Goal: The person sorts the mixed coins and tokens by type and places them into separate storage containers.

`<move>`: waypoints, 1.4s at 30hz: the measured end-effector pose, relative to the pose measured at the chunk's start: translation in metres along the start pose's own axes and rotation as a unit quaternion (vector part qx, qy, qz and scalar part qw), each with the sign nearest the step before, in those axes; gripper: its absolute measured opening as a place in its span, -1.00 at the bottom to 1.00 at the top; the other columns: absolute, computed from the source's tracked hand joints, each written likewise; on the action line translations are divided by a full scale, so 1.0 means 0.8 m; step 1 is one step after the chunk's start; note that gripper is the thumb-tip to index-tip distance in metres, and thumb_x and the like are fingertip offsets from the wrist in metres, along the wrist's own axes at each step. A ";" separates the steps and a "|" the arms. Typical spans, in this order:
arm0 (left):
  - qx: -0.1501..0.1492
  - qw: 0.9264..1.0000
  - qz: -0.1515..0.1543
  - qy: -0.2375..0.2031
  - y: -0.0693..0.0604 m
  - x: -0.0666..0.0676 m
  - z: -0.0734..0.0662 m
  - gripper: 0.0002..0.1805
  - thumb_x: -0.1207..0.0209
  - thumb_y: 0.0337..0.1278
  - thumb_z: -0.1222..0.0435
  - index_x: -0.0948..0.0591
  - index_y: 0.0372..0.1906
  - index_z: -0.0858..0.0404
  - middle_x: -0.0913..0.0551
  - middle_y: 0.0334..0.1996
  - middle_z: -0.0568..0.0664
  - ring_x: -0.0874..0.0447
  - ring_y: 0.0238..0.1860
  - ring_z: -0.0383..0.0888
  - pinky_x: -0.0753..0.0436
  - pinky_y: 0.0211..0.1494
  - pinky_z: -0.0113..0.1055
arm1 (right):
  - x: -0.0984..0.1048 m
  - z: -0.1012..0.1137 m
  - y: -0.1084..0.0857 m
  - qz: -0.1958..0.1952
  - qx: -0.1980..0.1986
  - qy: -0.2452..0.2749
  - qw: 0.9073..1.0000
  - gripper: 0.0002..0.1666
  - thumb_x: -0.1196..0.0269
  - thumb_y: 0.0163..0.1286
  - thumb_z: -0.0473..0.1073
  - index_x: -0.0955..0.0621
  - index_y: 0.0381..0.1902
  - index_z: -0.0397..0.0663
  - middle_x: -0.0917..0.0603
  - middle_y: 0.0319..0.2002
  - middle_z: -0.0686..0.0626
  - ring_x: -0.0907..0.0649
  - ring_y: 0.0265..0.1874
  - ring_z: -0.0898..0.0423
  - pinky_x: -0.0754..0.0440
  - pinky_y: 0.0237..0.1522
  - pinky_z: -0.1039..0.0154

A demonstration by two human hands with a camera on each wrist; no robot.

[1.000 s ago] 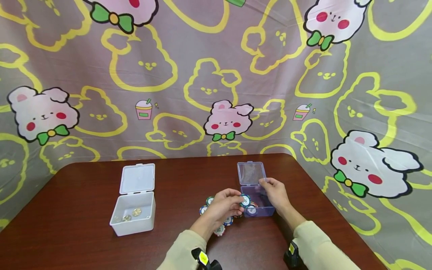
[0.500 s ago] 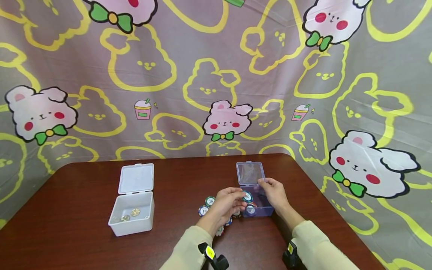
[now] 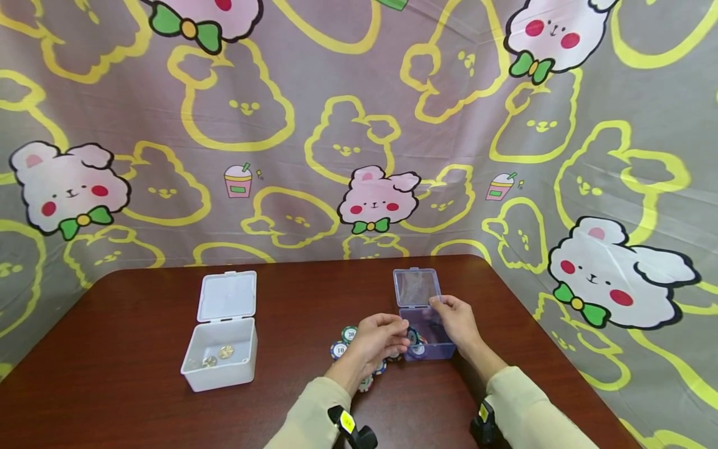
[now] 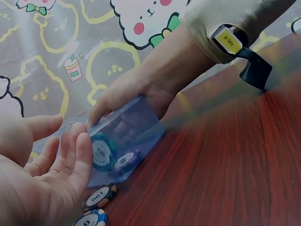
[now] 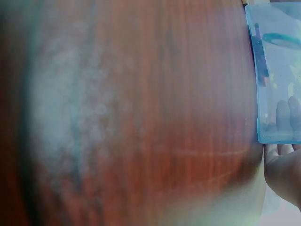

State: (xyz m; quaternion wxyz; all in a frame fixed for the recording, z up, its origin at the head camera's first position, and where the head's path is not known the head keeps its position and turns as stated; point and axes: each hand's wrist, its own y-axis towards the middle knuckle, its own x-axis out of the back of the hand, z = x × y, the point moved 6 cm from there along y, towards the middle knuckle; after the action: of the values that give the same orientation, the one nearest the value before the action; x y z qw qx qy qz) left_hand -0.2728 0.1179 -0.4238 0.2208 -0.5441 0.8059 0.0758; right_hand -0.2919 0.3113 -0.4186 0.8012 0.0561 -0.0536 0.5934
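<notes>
The left hand (image 3: 374, 342) has thumb and fingers apart beside the translucent purple box (image 3: 442, 353); a fingertip partly hides the tilted green chip (image 4: 104, 153), seen inside the box, and whether they touch is unclear. The right hand (image 3: 459, 321) grips the box's right side, its fingers partly hidden. The left hand and forearm cover some loose chips (image 3: 339, 350); the right wrist view cuts off the box.

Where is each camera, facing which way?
Head: worn there, facing forward and down at the table; both sleeves, left hand and right hand show.
Left wrist: worn there, facing the purple box; both hands, right sleeve show.
Right wrist: worn there, facing mostly table; right hand partly shows.
Both wrist views share the purple box.
</notes>
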 end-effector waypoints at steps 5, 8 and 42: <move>0.005 1.000 0.003 0.019 -0.002 0.005 0.002 -0.75 -0.27 0.25 0.43 -0.52 -0.05 0.44 -0.60 -0.43 0.06 -0.64 -0.56 -0.20 -0.67 -0.42 -0.38 | -0.001 0.001 0.000 -0.005 0.002 0.000 1.000 -0.68 -0.21 0.52 -0.15 -0.61 -0.11 -0.39 -0.78 -0.37 -0.18 -0.76 -0.36 0.15 -0.66 -0.19 0.29; 0.005 0.999 0.005 0.035 -0.005 0.011 0.001 -0.71 -0.27 0.24 0.43 -0.51 -0.01 0.47 -0.60 -0.44 0.05 -0.63 -0.57 -0.21 -0.65 -0.43 -0.38 | 0.000 0.001 0.000 -0.006 0.006 0.000 1.000 -0.68 -0.21 0.52 -0.15 -0.61 -0.12 -0.40 -0.78 -0.38 -0.18 -0.76 -0.35 0.13 -0.67 -0.19 0.30; -0.072 0.937 0.029 0.341 -0.068 0.115 -0.057 -0.81 -0.32 0.09 0.46 -0.63 -0.19 0.46 -0.61 -0.52 -0.01 -0.52 -0.60 -0.18 -0.51 -0.63 -0.37 | 0.000 -0.004 0.002 -0.003 0.009 -0.020 1.000 -0.68 -0.20 0.53 -0.15 -0.62 -0.11 -0.40 -0.78 -0.34 -0.19 -0.78 -0.29 0.04 -0.68 -0.14 0.28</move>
State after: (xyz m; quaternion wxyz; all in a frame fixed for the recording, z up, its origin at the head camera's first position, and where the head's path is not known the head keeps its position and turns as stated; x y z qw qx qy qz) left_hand -0.2645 0.0020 -0.4172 -0.1088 -0.5277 0.8409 -0.0502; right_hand -0.2933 0.3126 -0.4220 0.8010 0.0751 -0.0641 0.5904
